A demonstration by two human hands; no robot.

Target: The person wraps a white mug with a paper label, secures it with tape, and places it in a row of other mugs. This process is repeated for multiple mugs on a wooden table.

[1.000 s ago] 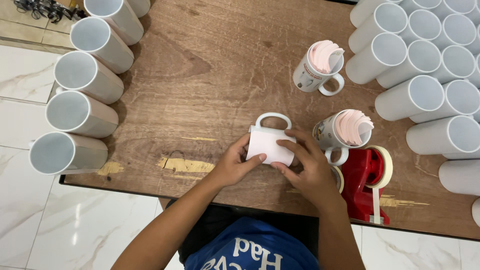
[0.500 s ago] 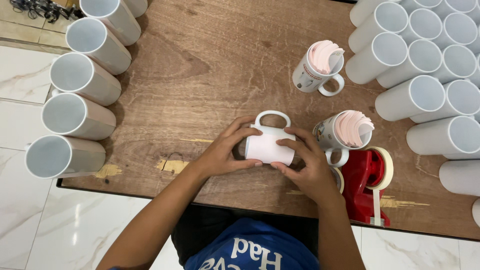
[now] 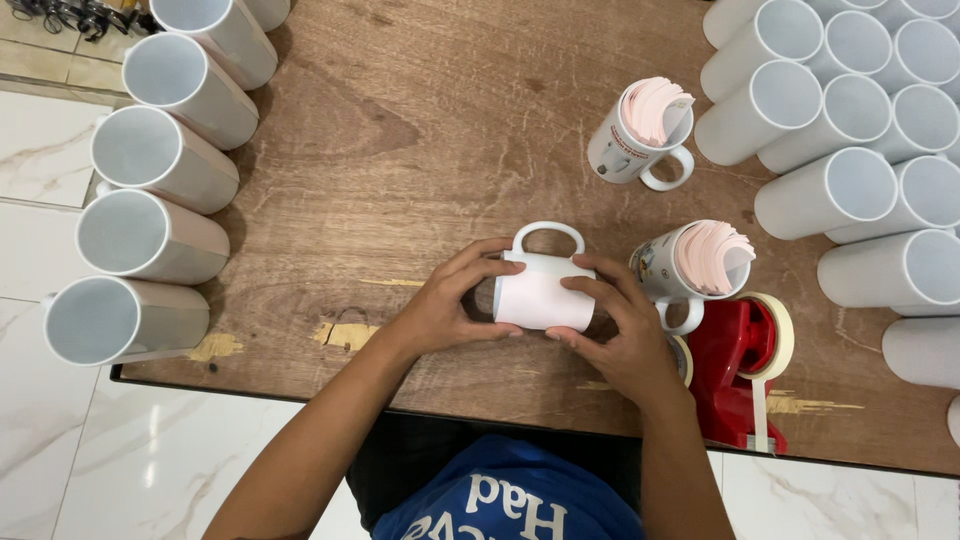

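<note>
A white mug (image 3: pixel 545 290) lies on its side on the wooden table (image 3: pixel 420 130), its handle pointing away from me. A pale sheet is wrapped around its body. My left hand (image 3: pixel 450 300) grips the mug's left end with fingers curled over the top. My right hand (image 3: pixel 620 335) holds the right end, fingers pressed on the sheet. Just right of my hands stands a printed mug (image 3: pixel 690 265) stuffed with pink sheets. A second such mug (image 3: pixel 645 130) stands farther back.
A red tape dispenser (image 3: pixel 740 375) with a cream tape roll sits at the table's near edge on the right. White wrapped mugs lie in a row along the left (image 3: pixel 150 240) and in a stack at the right (image 3: pixel 860 180). Marble floor shows below the table edge.
My left hand has slid up from under the mug and now wraps over its left end. The mug has hardly moved.
</note>
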